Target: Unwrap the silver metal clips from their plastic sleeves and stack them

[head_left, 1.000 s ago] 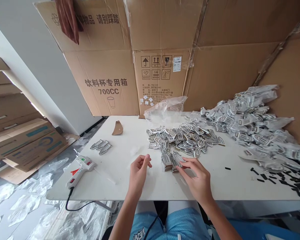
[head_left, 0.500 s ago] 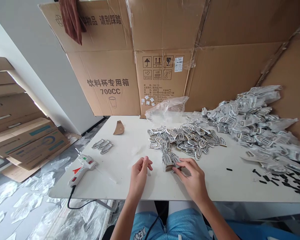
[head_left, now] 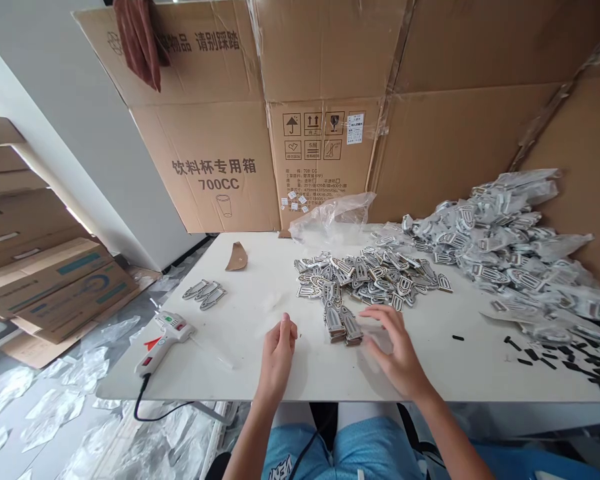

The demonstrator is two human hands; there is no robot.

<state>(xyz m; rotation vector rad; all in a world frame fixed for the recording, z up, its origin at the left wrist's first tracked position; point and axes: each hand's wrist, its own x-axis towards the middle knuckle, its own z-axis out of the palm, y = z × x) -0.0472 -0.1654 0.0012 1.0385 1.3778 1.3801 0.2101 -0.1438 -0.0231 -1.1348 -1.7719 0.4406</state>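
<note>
Two small stacks of grey arch-shaped pieces stand side by side near the table's middle, a left stack (head_left: 335, 321) and a right stack (head_left: 351, 327). Just right of them is my right hand (head_left: 396, 353), thumb and fingers apart, with nothing between them. My left hand (head_left: 279, 353) is closed over the table left of the stacks, thumb on top; whatever it may hold is hidden. Behind the stacks lies a loose heap of similar pieces (head_left: 370, 277).
A glue gun (head_left: 163, 340) with a black cable lies at the left, near several metal-coloured frames (head_left: 205, 293). Bagged pieces (head_left: 480, 247) are heaped at the right, with black strips (head_left: 575, 360) in front. Cardboard (head_left: 220, 167) stands behind the table (head_left: 220, 380).
My right hand has let go of the right stack and moved a little to the right. The fingers of my left hand have curled in more.
</note>
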